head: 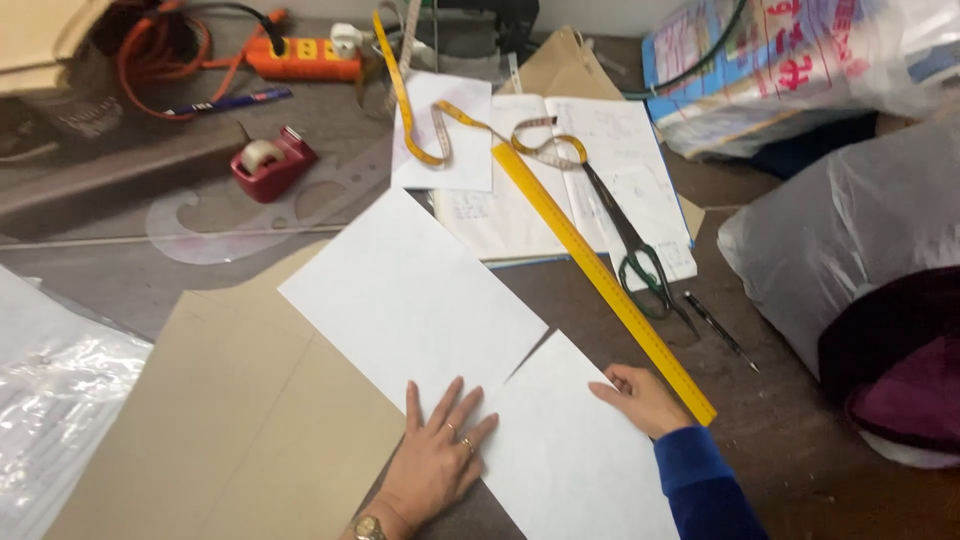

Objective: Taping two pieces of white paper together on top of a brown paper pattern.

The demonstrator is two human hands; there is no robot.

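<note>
The person's left hand (438,462) lies flat, fingers spread, pressing down on the near corner of a large white sheet of paper (410,295) near the front edge of the table (790,440). It grips nothing; the palm simply rests on the paper, with a ring on one finger and a watch at the wrist. That sheet lies slanted across a big piece of tan card (240,420), which covers the front left part of the table.

The right hand (640,398), in a blue sleeve, rests with curled fingers on the far right edge of a second white sheet (570,450), just beside the lower end of a long yellow ruler (600,280). Whether the fingers pinch the paper edge or only touch it cannot be told. The two sheets meet corner to edge between the hands.

The ruler runs diagonally from the middle of the table towards the front right. Beyond it lie an open notebook (610,170), black-handled scissors (635,255), a yellow measuring tape (430,120) and a dark pen (720,330). Towards the back left sit a red tape dispenser (272,162) and an orange power strip (300,58).
</note>
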